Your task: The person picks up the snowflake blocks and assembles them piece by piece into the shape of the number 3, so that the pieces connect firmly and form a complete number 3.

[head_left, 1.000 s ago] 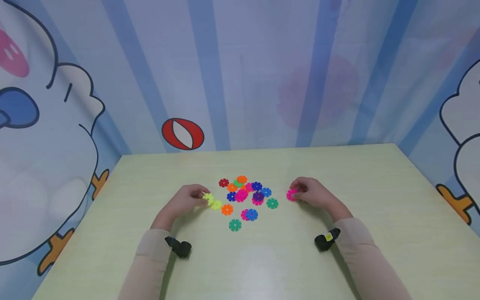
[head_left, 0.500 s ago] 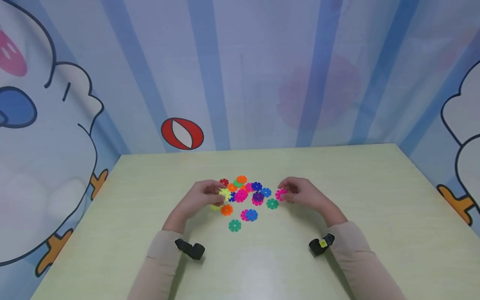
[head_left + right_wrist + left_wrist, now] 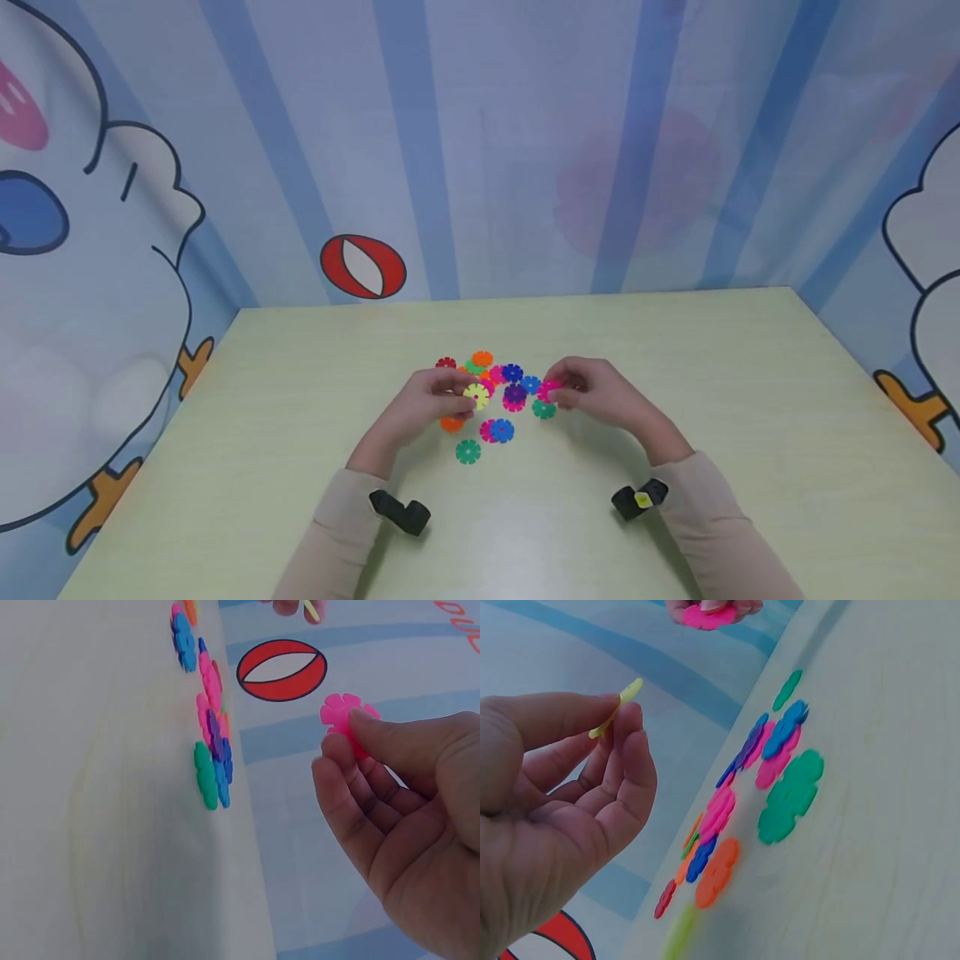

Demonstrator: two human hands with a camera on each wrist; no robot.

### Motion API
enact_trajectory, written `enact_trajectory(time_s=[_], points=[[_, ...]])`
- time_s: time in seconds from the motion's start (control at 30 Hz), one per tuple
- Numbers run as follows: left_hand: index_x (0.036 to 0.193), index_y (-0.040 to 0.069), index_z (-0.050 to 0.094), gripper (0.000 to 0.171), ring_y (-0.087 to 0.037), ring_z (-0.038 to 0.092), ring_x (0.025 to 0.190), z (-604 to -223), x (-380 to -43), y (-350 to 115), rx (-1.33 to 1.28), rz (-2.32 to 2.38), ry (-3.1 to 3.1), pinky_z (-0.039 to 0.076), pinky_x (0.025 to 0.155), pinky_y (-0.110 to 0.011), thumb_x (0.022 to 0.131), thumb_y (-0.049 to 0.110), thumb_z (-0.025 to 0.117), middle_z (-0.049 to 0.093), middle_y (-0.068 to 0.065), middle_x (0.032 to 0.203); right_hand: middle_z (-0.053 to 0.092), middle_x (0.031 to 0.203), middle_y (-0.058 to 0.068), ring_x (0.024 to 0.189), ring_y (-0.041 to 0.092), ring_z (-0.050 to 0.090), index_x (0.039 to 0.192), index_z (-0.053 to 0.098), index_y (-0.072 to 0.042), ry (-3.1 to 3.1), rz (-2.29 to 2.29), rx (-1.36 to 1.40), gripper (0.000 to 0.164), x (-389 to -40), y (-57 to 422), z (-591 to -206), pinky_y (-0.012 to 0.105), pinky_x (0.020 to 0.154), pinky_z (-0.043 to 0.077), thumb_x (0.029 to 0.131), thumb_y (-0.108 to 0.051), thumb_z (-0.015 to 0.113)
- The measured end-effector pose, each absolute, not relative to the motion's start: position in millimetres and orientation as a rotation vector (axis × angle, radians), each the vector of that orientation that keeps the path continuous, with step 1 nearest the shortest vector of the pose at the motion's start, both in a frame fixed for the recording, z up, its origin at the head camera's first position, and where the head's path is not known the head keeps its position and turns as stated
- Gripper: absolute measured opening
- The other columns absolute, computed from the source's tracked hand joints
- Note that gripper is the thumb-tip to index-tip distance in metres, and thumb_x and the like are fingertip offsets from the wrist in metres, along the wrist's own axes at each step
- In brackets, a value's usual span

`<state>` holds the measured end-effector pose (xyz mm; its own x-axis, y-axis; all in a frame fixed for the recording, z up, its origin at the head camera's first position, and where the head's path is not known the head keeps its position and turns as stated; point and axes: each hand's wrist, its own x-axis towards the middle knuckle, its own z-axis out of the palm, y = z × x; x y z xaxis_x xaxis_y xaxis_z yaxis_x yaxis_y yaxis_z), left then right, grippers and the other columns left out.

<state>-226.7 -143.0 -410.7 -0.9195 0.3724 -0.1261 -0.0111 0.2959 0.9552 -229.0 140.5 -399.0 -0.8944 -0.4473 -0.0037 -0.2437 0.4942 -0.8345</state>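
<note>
Between thumb and fingers my left hand [image 3: 427, 404] pinches a yellow snowflake disc [image 3: 476, 396], held above the table; the left wrist view shows this yellow disc [image 3: 617, 709] nearly edge-on. My right hand [image 3: 603, 392] pinches a pink snowflake disc [image 3: 548, 391], whose notched rim stands out clearly as a pink disc [image 3: 343, 718] in the right wrist view. The two held discs are apart. Around and between the hands lie loose discs: a green one [image 3: 468, 452], a blue one [image 3: 502, 430] over a pink, and an orange one [image 3: 452, 424] partly behind my left hand.
The pale wooden table [image 3: 510, 533] ends at a printed backdrop [image 3: 517, 167] with blue stripes. Several more discs, among them a dark blue one [image 3: 513, 372] and a red one [image 3: 446, 363], overlap in a loose heap at mid-table.
My left hand has moved right with the yellow disc, leaving another yellow disc on the table. My right hand has moved left with the pink disc. The hands are closer together.
</note>
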Motion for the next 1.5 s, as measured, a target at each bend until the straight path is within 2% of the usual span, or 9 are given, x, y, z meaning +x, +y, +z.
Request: enact_trajectory(time_s=[0.23,0.47,0.6,0.73,0.9,1.17,1.5], points=[[0.121,0.000,0.061,0.032,-0.017,0.069,0.083,-410,-218,-134,0.338,1.730,2.196,0.056,0.081,-0.029,0.090,0.008,0.065,0.061,-0.009,0.091,0.066,0.092,0.007,0.084,0.024,0.064,0.106,0.064,-0.004,2.502,-1.380,-0.677,0.015,-220,134,-394,0.040,0.078,0.055,0.092,-0.009,0.064],[0.119,-0.001,0.061,0.031,-0.027,0.069,0.088,-408,-211,-124,0.258,1.771,2.167,0.056,0.081,-0.031,0.090,0.008,0.066,0.061,-0.010,0.093,0.067,0.093,0.014,0.084,0.029,0.065,0.104,0.064,-0.003,2.491,-1.399,-0.734,0.012,-214,128,-391,0.048,0.078,0.055,0.093,-0.007,0.062],[0.119,-0.001,0.060,0.031,-0.024,0.069,0.086,-408,-207,-120,0.209,1.808,2.124,0.057,0.080,-0.031,0.090,0.007,0.066,0.062,-0.011,0.094,0.067,0.093,0.015,0.085,0.032,0.066,0.102,0.064,-0.003,2.470,-1.421,-0.763,0.010,-212,126,-390,0.050,0.078,0.054,0.093,-0.007,0.063],[0.120,-0.001,0.059,0.031,-0.018,0.070,0.082,-409,-204,-117,0.208,1.813,2.107,0.057,0.080,-0.031,0.090,0.007,0.065,0.062,-0.011,0.094,0.067,0.093,0.012,0.084,0.026,0.066,0.100,0.065,-0.004,2.481,-1.406,-0.802,0.008,-211,124,-391,0.040,0.076,0.056,0.093,-0.007,0.063],[0.121,-0.002,0.059,0.031,-0.019,0.070,0.082,-410,-201,-114,0.208,1.809,2.099,0.057,0.080,-0.032,0.091,0.008,0.065,0.066,-0.012,0.096,0.067,0.092,0.007,0.082,0.019,0.063,0.098,0.066,-0.005,2.508,-1.367,-0.842,0.007,-209,121,-392,0.027,0.073,0.054,0.093,-0.009,0.063],[0.120,-0.002,0.060,0.031,-0.019,0.070,0.082,-410,-200,-113,0.185,1.809,2.098,0.057,0.080,-0.032,0.091,0.009,0.065,0.069,-0.012,0.097,0.067,0.093,0.010,0.081,0.018,0.063,0.098,0.066,-0.005,2.520,-1.361,-0.872,0.006,-206,118,-392,0.025,0.073,0.054,0.092,-0.007,0.064],[0.118,-0.003,0.061,0.029,-0.020,0.071,0.079,-409,-199,-111,0.207,1.819,2.079,0.057,0.079,-0.032,0.091,0.008,0.065,0.069,-0.012,0.095,0.067,0.092,0.004,0.081,0.015,0.062,0.098,0.066,-0.005,2.527,-1.359,-0.880,0.007,-205,116,-395,0.024,0.074,0.054,0.091,-0.005,0.064]])
